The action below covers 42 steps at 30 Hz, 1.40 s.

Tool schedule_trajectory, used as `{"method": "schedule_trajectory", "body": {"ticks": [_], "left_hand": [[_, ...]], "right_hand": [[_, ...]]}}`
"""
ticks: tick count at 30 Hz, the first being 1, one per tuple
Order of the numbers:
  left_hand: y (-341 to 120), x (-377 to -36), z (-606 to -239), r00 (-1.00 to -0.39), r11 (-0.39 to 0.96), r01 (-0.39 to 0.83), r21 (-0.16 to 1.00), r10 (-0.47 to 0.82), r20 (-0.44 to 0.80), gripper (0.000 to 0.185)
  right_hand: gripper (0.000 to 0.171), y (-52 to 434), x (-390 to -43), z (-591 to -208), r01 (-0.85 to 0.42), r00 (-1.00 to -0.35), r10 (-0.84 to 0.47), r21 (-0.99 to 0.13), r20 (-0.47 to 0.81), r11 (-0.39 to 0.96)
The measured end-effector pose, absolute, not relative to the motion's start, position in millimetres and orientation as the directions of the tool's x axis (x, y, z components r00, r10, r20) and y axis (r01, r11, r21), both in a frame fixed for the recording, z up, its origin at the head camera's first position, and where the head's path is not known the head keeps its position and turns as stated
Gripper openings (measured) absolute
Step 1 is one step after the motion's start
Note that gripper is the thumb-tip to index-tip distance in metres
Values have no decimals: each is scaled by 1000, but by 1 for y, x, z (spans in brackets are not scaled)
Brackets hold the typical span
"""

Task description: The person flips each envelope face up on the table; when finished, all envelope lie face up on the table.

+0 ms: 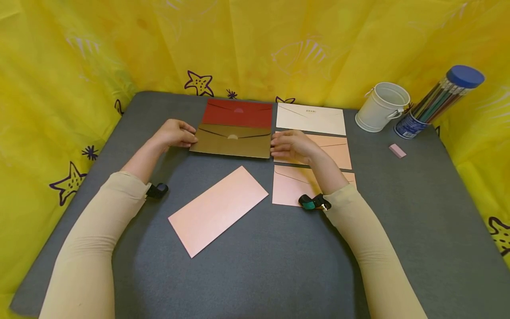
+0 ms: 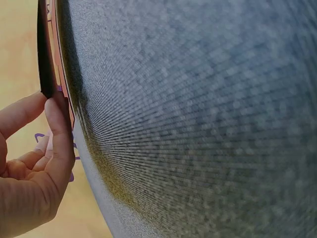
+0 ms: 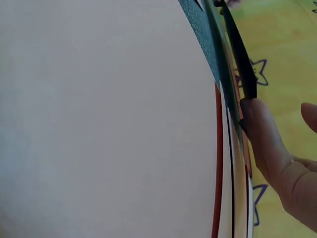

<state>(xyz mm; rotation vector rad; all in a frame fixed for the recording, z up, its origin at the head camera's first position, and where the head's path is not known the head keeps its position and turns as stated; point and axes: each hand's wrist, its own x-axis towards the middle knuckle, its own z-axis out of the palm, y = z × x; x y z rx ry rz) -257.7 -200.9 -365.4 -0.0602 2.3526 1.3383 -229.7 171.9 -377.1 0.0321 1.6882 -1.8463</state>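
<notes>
A gold-brown envelope (image 1: pixel 227 146), its flap side up, lies or hovers just below a red envelope (image 1: pixel 239 116) at the back of the table. My left hand (image 1: pixel 175 134) pinches its left edge between thumb and finger; in the left wrist view the envelope's dark edge (image 2: pixel 44 54) is slightly raised. At the other side, my right hand (image 1: pixel 295 146) touches the right edge with extended fingers. The right wrist view shows a fingertip against that edge (image 3: pixel 241 59) and the thumb apart from it. Nearer me a plain pale-pink envelope (image 1: pixel 218 212) lies slanted.
To the right, a white envelope (image 1: pixel 318 123), a peach envelope (image 1: pixel 336 153) and a pink envelope (image 1: pixel 288 188) form a column, partly under my right arm. Beyond are a white pail (image 1: pixel 374 110), a pencil tub (image 1: pixel 412 125) and a pink eraser (image 1: pixel 397 150). Yellow cloth (image 1: pixel 247 44) surrounds the table.
</notes>
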Motion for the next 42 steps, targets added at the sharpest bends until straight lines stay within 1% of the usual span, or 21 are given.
{"method": "schedule_trajectory", "body": {"ticks": [5, 13, 18, 28, 36, 42], "left_hand": [[-202, -256, -366, -902, 545, -259, 797, 160, -402, 49], [-204, -256, -370, -888, 532, -270, 802, 185, -422, 46], [-204, -256, -370, -895, 541, -260, 799, 175, -410, 43], [-198, -252, -368, -909, 556, -248, 793, 151, -389, 43], [-195, -253, -369, -920, 611, -217, 761, 132, -369, 39], [-195, -253, -369, -923, 626, -206, 753, 131, -361, 38]], "right_hand": [[52, 169, -227, -375, 468, -788, -433, -883, -437, 40], [52, 172, -229, -376, 456, -778, -451, -887, -438, 74], [52, 174, -229, -376, 441, -777, -463, -894, -427, 84], [50, 174, -226, -374, 429, -783, -455, -898, -424, 99], [54, 179, -226, -376, 399, -777, -487, -911, -399, 110], [56, 181, -227, -377, 401, -758, -516, -909, -399, 114]]}}
